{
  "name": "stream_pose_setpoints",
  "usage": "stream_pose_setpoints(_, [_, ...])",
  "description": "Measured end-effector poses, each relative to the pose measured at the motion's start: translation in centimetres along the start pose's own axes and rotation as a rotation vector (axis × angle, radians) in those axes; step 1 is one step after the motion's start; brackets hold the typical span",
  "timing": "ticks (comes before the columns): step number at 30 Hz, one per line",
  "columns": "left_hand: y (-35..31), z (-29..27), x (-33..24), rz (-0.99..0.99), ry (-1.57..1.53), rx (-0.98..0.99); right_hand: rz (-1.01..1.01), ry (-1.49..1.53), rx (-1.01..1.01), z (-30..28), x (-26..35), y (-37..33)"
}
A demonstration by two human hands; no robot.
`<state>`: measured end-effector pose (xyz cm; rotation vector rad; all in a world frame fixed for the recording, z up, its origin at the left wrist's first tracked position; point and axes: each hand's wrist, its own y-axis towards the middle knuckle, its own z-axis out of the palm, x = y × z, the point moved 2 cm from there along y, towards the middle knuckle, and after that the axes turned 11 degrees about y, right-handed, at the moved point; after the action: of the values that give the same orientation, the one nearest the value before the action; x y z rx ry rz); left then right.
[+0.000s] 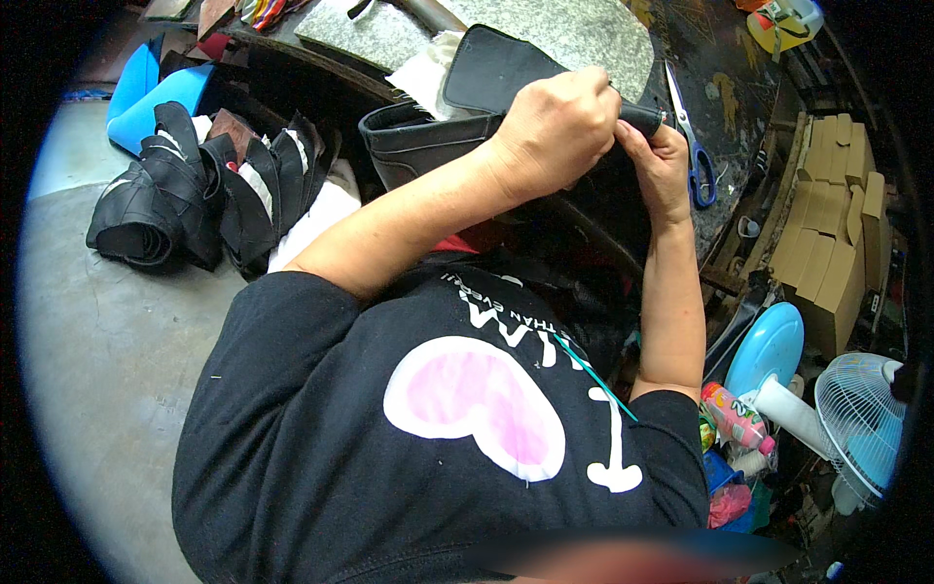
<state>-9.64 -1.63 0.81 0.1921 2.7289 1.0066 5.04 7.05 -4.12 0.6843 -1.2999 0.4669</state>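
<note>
My left hand [556,128] grips the edge of a black leather boot piece [486,73] that rests over the front edge of the workbench. My right hand [662,165] pinches the same black piece at its right end, fingers closed on a rolled or folded edge [642,118]. Both hands touch each other around that spot. The lower part of the boot piece [409,146] hangs below my left forearm. Any tool inside the hands is hidden.
Blue-handled scissors [693,146] lie right of my hands on the dark workbench, near a grey stone slab [584,29]. A pile of black leather pieces [195,195] lies on the floor at left. Cardboard boxes [827,234], a blue plate, bottles and a white fan [861,419] crowd the right.
</note>
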Motion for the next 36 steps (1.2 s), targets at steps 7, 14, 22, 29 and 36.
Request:
stream_pose_setpoints(7, [1.1,-1.4,2.7,-0.105,-0.154,-0.109,0.054,0.008,-0.065,0.1,0.2,0.0])
stream_pose_setpoints(14, [-0.1,-1.4,1.5,0.017,-0.106,0.02,0.001,-0.002,-0.02,0.3,0.4,0.0])
stream_pose_setpoints(22, [-0.6,-0.1,1.0,-0.024,-0.002,0.056,-0.097,-0.111,-0.015,0.4,0.1,0.1])
stream_pose_setpoints(29, [-0.1,-0.6,2.7,-0.249,-0.265,-0.102,-0.095,-0.107,-0.02,0.4,0.1,0.1])
stream_pose_setpoints(36, [-0.7,-1.2,1.4,-0.054,-0.095,0.009,-0.12,-0.197,0.001,0.6,0.5,0.0])
